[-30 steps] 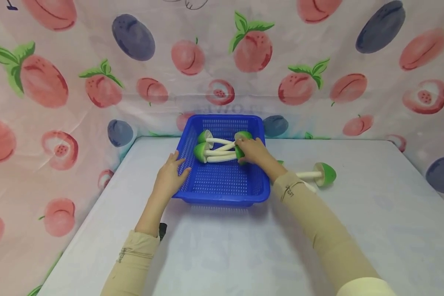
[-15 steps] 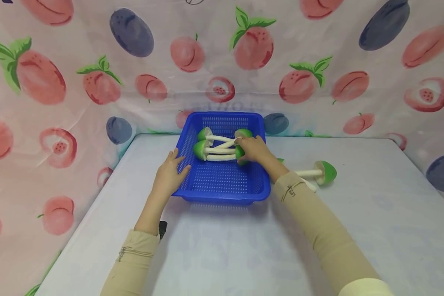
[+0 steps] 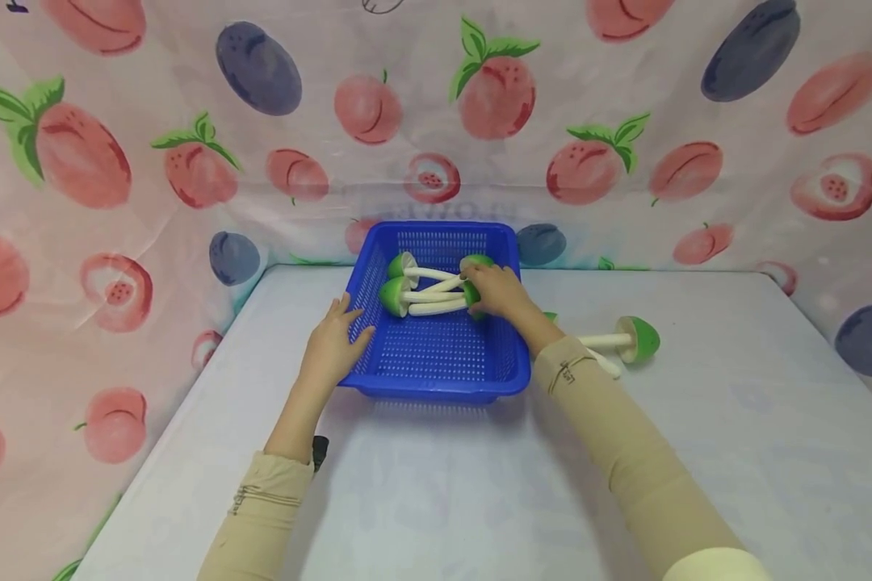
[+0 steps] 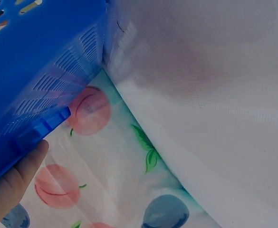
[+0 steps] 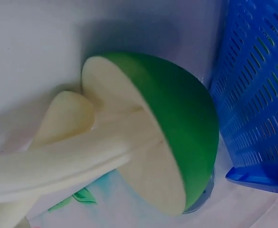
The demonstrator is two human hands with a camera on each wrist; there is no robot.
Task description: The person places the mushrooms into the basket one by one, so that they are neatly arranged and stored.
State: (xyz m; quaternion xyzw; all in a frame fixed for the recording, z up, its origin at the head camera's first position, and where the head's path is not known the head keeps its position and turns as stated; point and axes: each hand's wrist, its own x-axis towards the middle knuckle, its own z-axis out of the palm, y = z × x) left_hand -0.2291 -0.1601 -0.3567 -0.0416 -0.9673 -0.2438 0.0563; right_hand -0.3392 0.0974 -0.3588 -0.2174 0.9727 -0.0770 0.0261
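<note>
In the head view, a blue plastic basket (image 3: 436, 347) holds several mushroom models with green caps and long white stems. My left hand (image 3: 329, 345) grips its left rim, thumb over the inside; the left wrist view has a finger (image 4: 32, 159) against the rim's outer side. My right hand (image 3: 500, 292) reaches over the right rim, its fingers around the green cap of a mushroom (image 3: 436, 307) lying in the basket; that hand partly hides the cap. At the left end of the pile lies another green-capped mushroom (image 3: 394, 297).
More mushrooms lie on the white table to the right of the basket, one with its green cap (image 3: 638, 340) facing right; my right forearm partly covers them. A fruit-printed cloth (image 3: 436, 105) hangs behind the table (image 3: 421, 484).
The mushroom under my right hand has shifted very slightly to the right and back. My left hand stays at the basket rim, and the camera view has tilted a little.
</note>
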